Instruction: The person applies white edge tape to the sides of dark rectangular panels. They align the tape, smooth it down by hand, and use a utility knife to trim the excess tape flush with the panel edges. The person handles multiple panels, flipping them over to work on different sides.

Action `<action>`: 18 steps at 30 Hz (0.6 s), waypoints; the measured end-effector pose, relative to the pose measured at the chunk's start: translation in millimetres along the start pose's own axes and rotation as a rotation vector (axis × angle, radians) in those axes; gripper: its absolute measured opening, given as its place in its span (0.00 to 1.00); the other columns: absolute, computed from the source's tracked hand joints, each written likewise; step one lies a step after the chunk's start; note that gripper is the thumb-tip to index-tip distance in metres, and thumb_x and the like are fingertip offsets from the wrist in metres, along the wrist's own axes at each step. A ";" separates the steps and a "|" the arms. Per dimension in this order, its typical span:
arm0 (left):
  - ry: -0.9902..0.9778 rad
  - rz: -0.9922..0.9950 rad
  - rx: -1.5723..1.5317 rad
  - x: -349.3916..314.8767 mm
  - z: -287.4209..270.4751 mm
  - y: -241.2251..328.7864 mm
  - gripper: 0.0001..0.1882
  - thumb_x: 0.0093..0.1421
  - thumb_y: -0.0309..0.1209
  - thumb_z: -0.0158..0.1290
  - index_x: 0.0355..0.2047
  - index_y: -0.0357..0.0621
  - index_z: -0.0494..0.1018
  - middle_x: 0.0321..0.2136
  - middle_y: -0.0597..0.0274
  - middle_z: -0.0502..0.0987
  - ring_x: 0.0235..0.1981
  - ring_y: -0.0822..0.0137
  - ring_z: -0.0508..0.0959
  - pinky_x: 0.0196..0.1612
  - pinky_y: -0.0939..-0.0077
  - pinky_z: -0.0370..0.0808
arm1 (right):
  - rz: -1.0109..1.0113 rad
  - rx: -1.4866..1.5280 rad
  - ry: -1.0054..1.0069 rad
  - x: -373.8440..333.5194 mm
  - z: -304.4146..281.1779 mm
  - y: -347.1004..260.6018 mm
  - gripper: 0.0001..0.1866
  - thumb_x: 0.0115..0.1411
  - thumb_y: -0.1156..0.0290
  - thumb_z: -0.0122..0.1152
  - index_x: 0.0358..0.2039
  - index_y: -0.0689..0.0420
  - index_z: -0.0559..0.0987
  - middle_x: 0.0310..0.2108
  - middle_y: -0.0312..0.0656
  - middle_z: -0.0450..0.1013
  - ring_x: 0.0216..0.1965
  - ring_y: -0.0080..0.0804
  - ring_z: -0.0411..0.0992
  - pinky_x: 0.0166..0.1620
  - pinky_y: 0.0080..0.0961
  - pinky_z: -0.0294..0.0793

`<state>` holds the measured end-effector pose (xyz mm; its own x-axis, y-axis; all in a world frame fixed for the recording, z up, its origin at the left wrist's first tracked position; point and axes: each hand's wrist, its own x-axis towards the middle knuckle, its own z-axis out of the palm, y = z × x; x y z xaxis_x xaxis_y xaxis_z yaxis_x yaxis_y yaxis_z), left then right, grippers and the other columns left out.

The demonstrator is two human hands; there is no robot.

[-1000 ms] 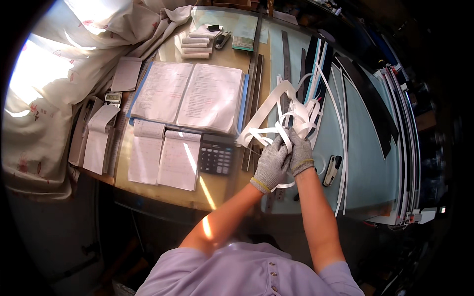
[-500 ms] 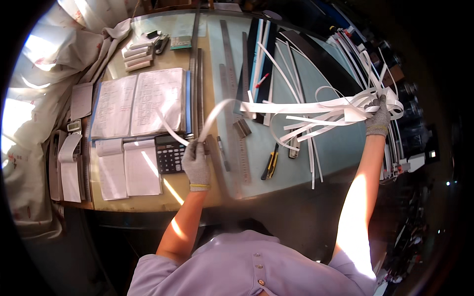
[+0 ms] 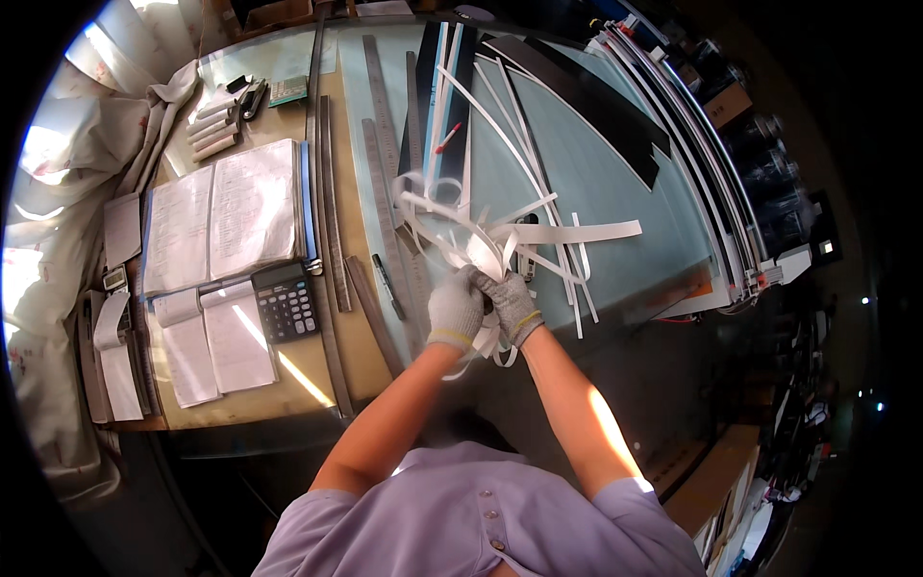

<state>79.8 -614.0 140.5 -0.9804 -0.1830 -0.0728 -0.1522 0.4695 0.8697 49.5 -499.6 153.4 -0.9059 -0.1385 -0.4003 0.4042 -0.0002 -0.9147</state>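
Observation:
A tangled bundle of white strips (image 3: pixel 487 252) is gathered near the front edge of the table, its loops curling up and to the left. My left hand (image 3: pixel 456 310), in a grey knitted glove, is closed on the bundle from the left. Beside it, touching, my gloved right hand (image 3: pixel 510 302) grips the same strips. Some ends hang below the hands, past the table edge, and a wide strip (image 3: pixel 586 232) sticks out to the right. Fingertips of both hands are partly hidden among the strips.
An open ledger (image 3: pixel 252 207), notepads (image 3: pixel 240 346) and a calculator (image 3: pixel 285 304) occupy the left side. Steel rulers (image 3: pixel 375 106), a marker (image 3: pixel 388 287) and a red pen (image 3: pixel 448 137) lie mid-table. Dark panels (image 3: pixel 577 101) rest at the back; long bars (image 3: pixel 687 144) line the right edge.
My right hand has brought the bundle from the far right to the table's front middle. My left hand has moved right to meet it, and both now hold the strips together.

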 end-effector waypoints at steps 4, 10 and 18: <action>-0.100 0.080 -0.020 12.1 9.7 -8.4 0.17 0.62 0.33 0.49 0.49 0.40 0.77 0.38 0.40 0.80 0.39 0.41 0.80 0.44 0.58 0.76 | 0.026 0.274 0.065 -12.3 -1.0 -12.3 0.11 0.59 0.69 0.69 0.41 0.57 0.78 0.27 0.34 0.75 0.23 0.23 0.72 0.25 0.20 0.71; -0.276 0.018 -0.350 3.6 7.1 3.9 0.21 0.65 0.33 0.52 0.57 0.44 0.74 0.33 0.57 0.82 0.30 0.68 0.81 0.34 0.72 0.78 | -0.118 0.255 0.188 8.0 -35.7 -8.0 0.19 0.60 0.64 0.69 0.48 0.58 0.79 0.40 0.36 0.78 0.37 0.30 0.76 0.38 0.27 0.77; 0.295 -0.356 0.006 -99.2 -11.8 -93.9 0.15 0.63 0.31 0.55 0.49 0.41 0.78 0.43 0.55 0.81 0.36 0.61 0.82 0.40 0.69 0.79 | -0.615 0.442 0.164 37.4 -334.9 -159.4 0.24 0.61 0.53 0.65 0.48 0.59 0.77 0.42 0.42 0.77 0.45 0.35 0.77 0.49 0.36 0.79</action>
<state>192.7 -650.1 71.9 -0.7898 -0.5712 -0.2235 -0.4743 0.3377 0.8130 -91.2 -173.1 265.4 -0.9769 0.1633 0.1376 -0.1959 -0.4294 -0.8816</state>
